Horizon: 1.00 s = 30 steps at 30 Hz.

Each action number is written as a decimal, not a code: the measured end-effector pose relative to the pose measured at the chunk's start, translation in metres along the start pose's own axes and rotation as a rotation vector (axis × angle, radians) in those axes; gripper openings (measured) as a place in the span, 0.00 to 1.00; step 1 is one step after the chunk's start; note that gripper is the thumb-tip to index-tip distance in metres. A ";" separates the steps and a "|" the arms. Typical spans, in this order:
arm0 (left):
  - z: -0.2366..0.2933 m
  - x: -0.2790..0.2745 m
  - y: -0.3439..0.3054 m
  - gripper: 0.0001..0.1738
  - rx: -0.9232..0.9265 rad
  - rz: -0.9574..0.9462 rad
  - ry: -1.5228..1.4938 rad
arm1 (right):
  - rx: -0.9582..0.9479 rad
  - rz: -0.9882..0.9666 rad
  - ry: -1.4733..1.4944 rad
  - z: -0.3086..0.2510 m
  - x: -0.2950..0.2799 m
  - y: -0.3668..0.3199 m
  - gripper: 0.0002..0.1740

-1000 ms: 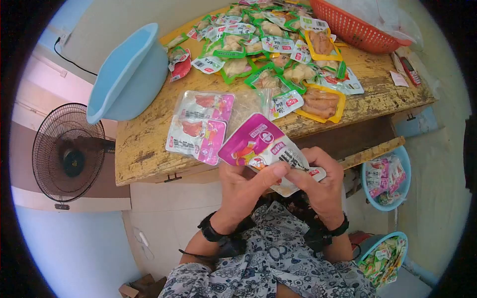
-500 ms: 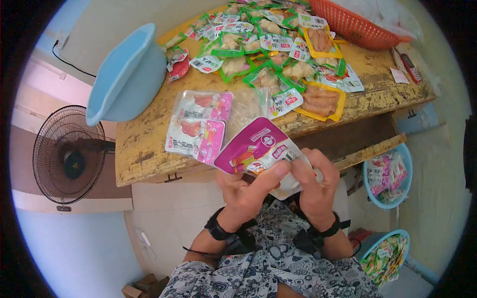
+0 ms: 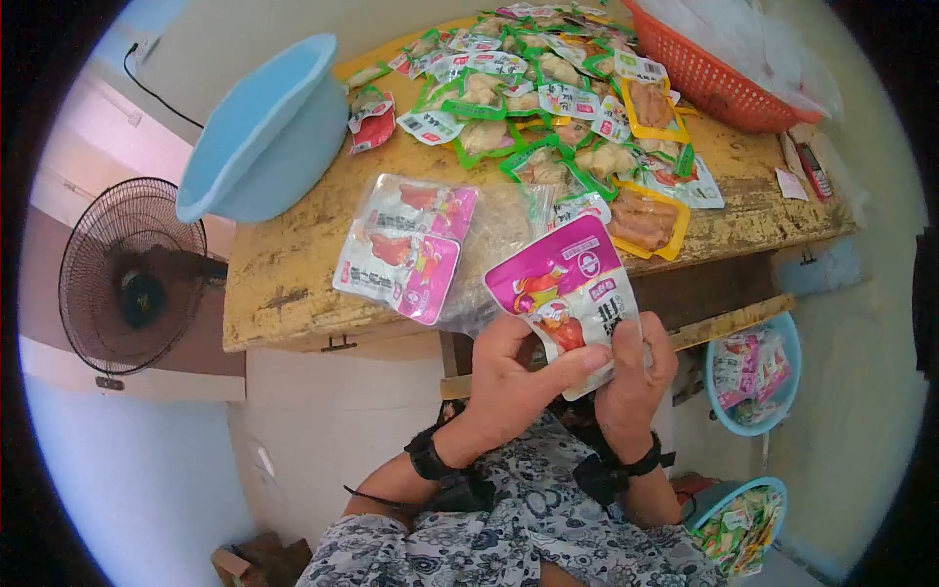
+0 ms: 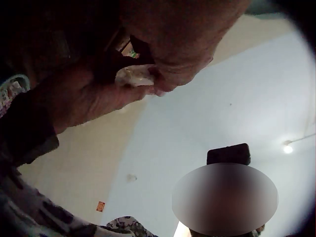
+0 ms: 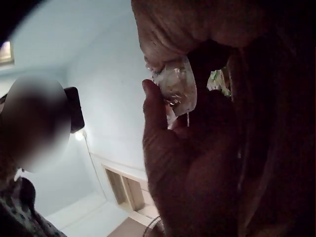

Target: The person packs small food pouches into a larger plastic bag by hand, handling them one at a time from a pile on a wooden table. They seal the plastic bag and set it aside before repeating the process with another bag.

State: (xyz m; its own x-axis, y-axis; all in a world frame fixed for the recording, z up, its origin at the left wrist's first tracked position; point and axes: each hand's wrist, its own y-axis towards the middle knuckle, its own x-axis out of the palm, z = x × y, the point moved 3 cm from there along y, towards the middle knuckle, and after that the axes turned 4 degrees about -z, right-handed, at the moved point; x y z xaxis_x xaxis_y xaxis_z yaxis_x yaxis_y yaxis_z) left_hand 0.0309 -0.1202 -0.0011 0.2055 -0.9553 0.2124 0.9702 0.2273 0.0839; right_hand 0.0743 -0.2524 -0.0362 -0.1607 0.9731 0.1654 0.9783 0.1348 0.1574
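Note:
Both hands hold a pink-and-white food pouch [image 3: 572,293] in front of the table's near edge, its printed face up towards the head. My left hand [image 3: 514,386] grips its lower left part, thumb across the front and fingers behind. At the lower right edge, my right hand [image 3: 634,382] pinches the pouch between thumb and fingers. Its clear underside [image 5: 180,86] shows between the hands in the right wrist view. Just left of it, two similar pink-and-white pouches [image 3: 406,245] lie beside a clear plastic bag [image 3: 494,235] on the worn yellow table [image 3: 279,279].
Green- and yellow-edged food packs [image 3: 479,88] are heaped at the back. A blue basin [image 3: 259,147] stands left, a red basket [image 3: 699,78] back right. Below the right side, two blue tubs [image 3: 797,367] hold packs. An open drawer [image 3: 734,318] juts out; a fan [image 3: 132,279] stands left.
The held pouch has moved up and right and turned more upright, showing more of its printed front. Both hands have shifted with it, and the head view has moved slightly.

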 end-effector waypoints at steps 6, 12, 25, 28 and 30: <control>-0.001 -0.019 0.000 0.16 -0.030 -0.060 0.186 | -0.090 -0.135 -0.317 -0.019 0.005 0.003 0.09; 0.036 -0.031 0.001 0.17 -0.002 -0.200 0.276 | -0.145 -0.259 -0.242 -0.008 -0.016 0.006 0.14; 0.038 -0.043 -0.013 0.21 0.022 -0.522 0.625 | 0.067 -0.584 -0.445 -0.056 -0.021 0.027 0.06; 0.053 -0.059 -0.010 0.21 0.280 -0.052 0.766 | 0.055 -0.298 -0.354 -0.047 -0.037 0.028 0.06; 0.054 -0.068 -0.004 0.24 0.463 0.070 0.985 | 0.026 -0.106 -0.240 -0.043 -0.045 0.031 0.05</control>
State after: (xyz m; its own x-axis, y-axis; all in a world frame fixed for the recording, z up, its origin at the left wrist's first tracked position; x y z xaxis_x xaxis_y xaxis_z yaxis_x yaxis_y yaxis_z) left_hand 0.0057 -0.0457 0.0370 0.4709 -0.6224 -0.6251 0.8525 0.1389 0.5039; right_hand 0.1064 -0.3000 0.0029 -0.2298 0.9693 -0.0871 0.9612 0.2401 0.1357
